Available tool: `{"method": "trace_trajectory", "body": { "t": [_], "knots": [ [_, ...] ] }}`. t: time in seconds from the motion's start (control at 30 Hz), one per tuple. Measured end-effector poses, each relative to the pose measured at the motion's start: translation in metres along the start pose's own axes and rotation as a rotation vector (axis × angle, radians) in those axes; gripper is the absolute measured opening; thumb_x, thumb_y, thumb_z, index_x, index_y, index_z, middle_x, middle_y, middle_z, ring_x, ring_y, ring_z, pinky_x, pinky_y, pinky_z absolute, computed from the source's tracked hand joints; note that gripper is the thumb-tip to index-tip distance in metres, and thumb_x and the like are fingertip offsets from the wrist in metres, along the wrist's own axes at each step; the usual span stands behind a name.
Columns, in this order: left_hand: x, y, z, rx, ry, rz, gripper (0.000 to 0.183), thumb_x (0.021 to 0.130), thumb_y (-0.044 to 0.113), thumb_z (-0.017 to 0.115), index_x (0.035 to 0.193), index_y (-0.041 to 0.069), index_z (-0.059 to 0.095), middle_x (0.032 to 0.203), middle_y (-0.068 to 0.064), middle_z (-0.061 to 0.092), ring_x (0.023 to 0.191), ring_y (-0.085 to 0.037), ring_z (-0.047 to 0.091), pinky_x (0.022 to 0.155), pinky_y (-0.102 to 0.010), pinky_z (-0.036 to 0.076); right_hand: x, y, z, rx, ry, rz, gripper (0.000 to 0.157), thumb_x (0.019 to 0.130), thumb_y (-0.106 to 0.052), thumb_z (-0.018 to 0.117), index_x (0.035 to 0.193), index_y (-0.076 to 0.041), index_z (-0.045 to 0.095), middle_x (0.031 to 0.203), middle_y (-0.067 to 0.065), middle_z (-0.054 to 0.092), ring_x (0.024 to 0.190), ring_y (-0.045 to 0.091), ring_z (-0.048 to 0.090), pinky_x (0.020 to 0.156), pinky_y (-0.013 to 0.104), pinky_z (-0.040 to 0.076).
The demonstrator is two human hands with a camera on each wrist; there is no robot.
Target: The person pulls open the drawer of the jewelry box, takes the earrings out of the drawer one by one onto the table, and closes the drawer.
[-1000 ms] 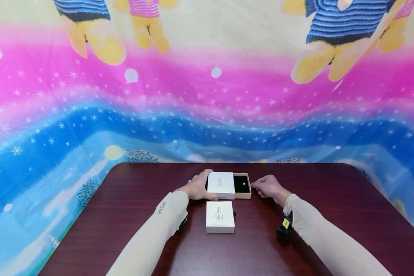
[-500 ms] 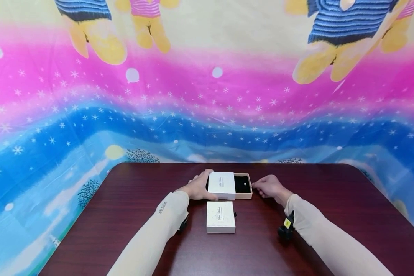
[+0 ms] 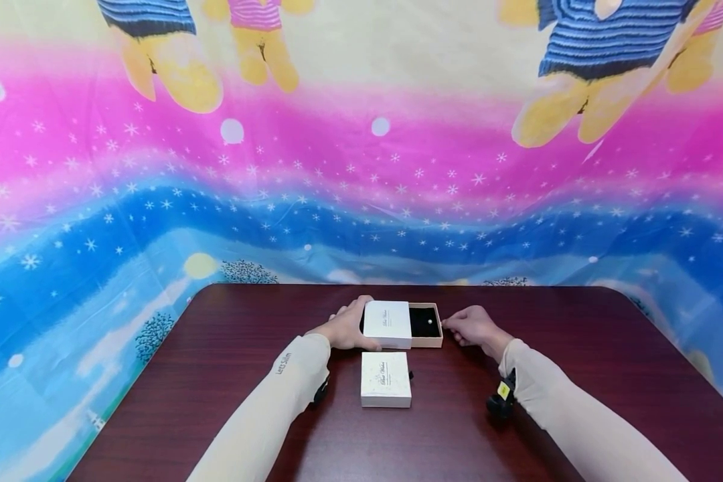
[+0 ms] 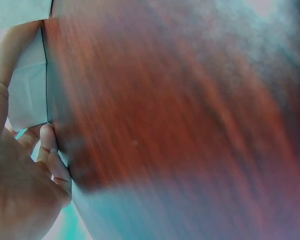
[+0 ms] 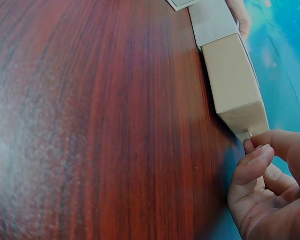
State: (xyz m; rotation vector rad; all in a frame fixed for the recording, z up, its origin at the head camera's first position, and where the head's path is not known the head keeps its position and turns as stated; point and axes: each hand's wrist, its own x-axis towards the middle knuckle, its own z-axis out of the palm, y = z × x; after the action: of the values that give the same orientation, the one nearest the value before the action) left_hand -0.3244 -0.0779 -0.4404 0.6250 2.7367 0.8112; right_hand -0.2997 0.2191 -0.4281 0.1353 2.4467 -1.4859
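Observation:
A small white drawer-style gift box point(image 3: 387, 320) with printed lettering lies near the back of the table. My left hand point(image 3: 345, 327) grips its white sleeve by the left end, thumb on the near side, fingers at the far side. From the right end sticks out the beige drawer point(image 3: 425, 343), which has a black lining point(image 3: 422, 323) with a small pearl-like bead point(image 3: 430, 322) on it. In the right wrist view my right hand point(image 5: 269, 180) pinches a small pull tab point(image 5: 248, 132) on the drawer's end between thumb and forefinger.
A second white box point(image 3: 385, 379) with similar print lies just in front of the first, a small dark tab point(image 3: 412, 375) on its right side. Both stand on a dark red-brown table point(image 3: 458, 428). Behind hangs a colourful printed cloth point(image 3: 349, 161).
The drawer has slid slightly further right out of its sleeve, and my right hand has moved right along with it. My left hand stays in place on the sleeve.

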Motion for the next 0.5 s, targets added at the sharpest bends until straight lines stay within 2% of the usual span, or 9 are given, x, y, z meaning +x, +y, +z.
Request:
{"method": "trace_trajectory", "body": {
  "t": [0.5],
  "knots": [
    [0.0008,0.0001,0.001,-0.007,-0.014,-0.02,0.109,0.075,0.044,0.087,0.158,0.016,0.022,0.141,-0.007,0.049,0.123,-0.029,0.046,0.105,-0.053,0.034,0.004,0.0031,-0.0018,-0.001,-0.004,-0.005,0.023,0.098,-0.012,0.061,0.105,0.009,0.069,0.062,-0.003,0.05,0.056,0.007,0.049,0.056,0.022,0.046]
  ]
}}
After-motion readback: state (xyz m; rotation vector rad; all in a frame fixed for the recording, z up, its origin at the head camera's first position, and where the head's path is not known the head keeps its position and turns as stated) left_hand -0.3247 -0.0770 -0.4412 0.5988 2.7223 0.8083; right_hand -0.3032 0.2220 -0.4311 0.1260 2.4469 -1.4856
